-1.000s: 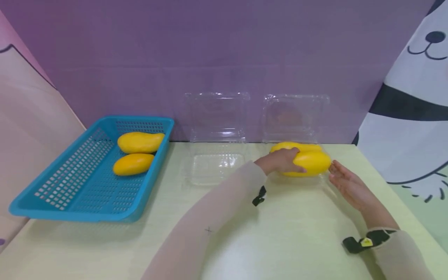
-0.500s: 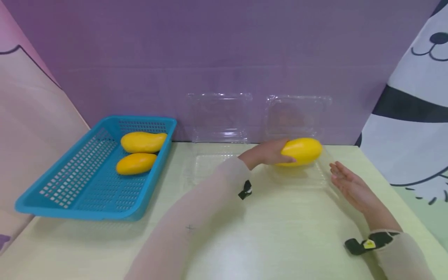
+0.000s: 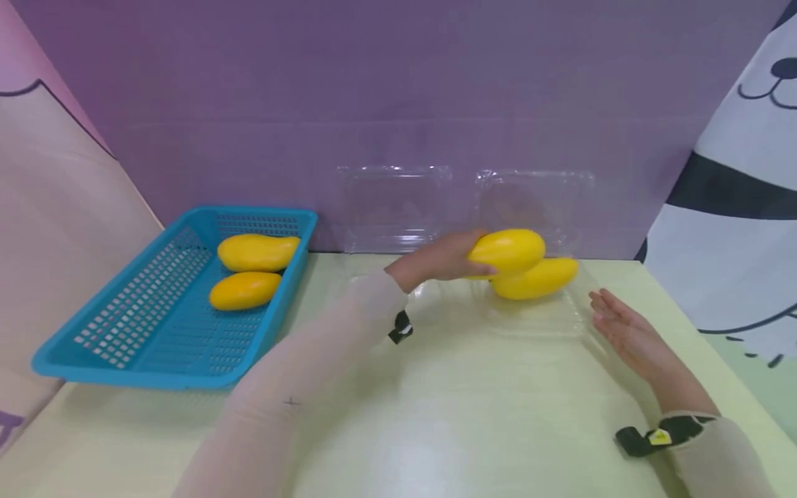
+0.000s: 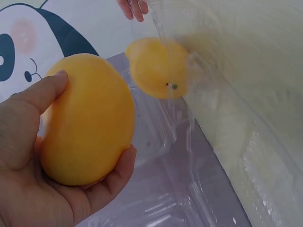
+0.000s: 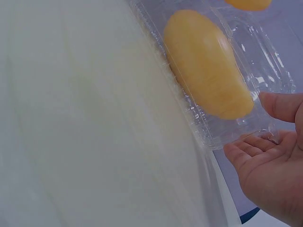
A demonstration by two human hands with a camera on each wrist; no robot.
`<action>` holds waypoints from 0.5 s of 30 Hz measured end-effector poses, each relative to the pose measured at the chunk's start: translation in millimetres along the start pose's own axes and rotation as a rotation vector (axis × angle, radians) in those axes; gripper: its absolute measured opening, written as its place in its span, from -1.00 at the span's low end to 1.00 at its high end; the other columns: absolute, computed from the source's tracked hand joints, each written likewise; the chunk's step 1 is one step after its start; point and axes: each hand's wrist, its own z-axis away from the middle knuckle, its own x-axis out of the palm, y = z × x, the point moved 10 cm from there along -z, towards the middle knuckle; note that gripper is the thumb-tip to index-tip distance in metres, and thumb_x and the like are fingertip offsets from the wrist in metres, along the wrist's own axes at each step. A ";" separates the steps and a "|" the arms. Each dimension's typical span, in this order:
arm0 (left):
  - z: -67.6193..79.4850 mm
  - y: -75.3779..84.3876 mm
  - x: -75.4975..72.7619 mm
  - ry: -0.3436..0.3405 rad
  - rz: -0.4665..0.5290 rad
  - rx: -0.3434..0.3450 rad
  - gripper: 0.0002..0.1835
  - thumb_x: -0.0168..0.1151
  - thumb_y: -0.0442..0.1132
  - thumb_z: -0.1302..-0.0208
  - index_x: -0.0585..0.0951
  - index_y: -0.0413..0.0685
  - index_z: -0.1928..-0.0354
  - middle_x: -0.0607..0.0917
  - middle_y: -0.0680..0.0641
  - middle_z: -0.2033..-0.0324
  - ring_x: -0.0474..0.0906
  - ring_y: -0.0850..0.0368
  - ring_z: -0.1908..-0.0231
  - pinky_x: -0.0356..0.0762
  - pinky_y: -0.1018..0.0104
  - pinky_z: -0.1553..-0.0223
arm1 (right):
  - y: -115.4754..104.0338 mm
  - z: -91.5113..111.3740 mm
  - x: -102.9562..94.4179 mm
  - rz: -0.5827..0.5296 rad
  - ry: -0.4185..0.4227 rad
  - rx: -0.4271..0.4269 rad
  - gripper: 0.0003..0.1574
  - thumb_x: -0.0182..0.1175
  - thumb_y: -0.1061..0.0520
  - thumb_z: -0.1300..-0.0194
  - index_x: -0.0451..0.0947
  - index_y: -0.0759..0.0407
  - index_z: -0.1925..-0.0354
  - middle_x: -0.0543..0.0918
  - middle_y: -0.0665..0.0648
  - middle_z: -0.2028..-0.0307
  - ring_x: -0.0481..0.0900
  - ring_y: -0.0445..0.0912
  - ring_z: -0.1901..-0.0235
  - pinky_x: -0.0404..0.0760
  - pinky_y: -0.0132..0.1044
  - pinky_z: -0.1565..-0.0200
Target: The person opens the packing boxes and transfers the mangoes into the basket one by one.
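Observation:
My left hand (image 3: 445, 257) grips a yellow mango (image 3: 509, 249), fingers and thumb curled round it in the left wrist view. It is raised above the right clear plastic clamshell box (image 3: 538, 334), whose lid stands up at the back. A second mango (image 3: 543, 280) lies in that box, partly hidden behind the held one in the head view. Beside the box's right end is my right hand (image 3: 629, 335), fingers fairly straight and thumb apart. In the right wrist view its fingertips (image 5: 234, 149) are right at the box's corner, holding nothing.
Left of that box stands another open clear clamshell box (image 3: 398, 207), its base partly covered by my left arm. A blue basket (image 3: 156, 379) on the left holds two mangoes (image 3: 245, 290). A purple wall covering (image 3: 398, 83) rises behind the table (image 3: 473, 415).
My left hand has lifted the mango and carried it left and up, uncovering the other mango in the right box. The right hand has stayed nearly still beside the box.

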 end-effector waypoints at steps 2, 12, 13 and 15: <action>4.2 -5.4 -3.8 -0.001 -0.003 -0.022 -0.35 0.21 0.06 -0.25 0.30 -0.09 -0.27 0.56 0.02 0.17 0.49 0.16 0.22 0.51 0.34 0.14 | -0.3 -0.5 0.1 0.005 -0.003 -0.006 -0.06 -0.18 0.14 -0.50 -0.68 0.24 -0.39 -0.57 0.16 -0.42 -0.36 -0.32 -0.45 -0.11 -0.56 -0.38; 34.5 -20.9 -25.3 -0.016 -0.040 -0.074 -0.29 0.18 0.08 -0.27 0.21 -0.02 -0.37 0.56 0.03 0.05 0.48 0.16 0.13 0.50 0.25 0.03 | -2.7 0.8 1.1 0.036 -0.008 -0.006 -0.06 -0.18 0.12 -0.51 -0.68 0.24 -0.38 -0.57 0.16 -0.42 -0.49 -0.18 -0.45 -0.18 -0.51 -0.39; 37.5 -22.3 -27.2 -0.015 -0.037 -0.075 -0.28 0.18 0.08 -0.27 0.20 -0.02 -0.38 0.56 0.03 0.04 0.47 0.16 0.12 0.51 0.25 0.02 | -2.5 0.9 1.3 0.040 -0.007 -0.004 -0.06 -0.18 0.11 -0.51 -0.67 0.24 -0.39 -0.57 0.17 -0.42 -0.48 -0.19 -0.45 -0.17 -0.52 -0.39; 43.7 -25.2 -31.3 -0.011 -0.023 -0.080 -0.27 0.19 0.06 -0.27 0.18 -0.04 -0.39 0.55 0.01 0.02 0.47 0.15 0.10 0.51 0.23 -0.01 | -1.8 0.8 1.9 0.038 -0.006 0.002 -0.06 -0.18 0.12 -0.51 -0.67 0.25 -0.39 -0.58 0.21 -0.41 -0.47 -0.17 -0.45 -0.15 -0.52 -0.39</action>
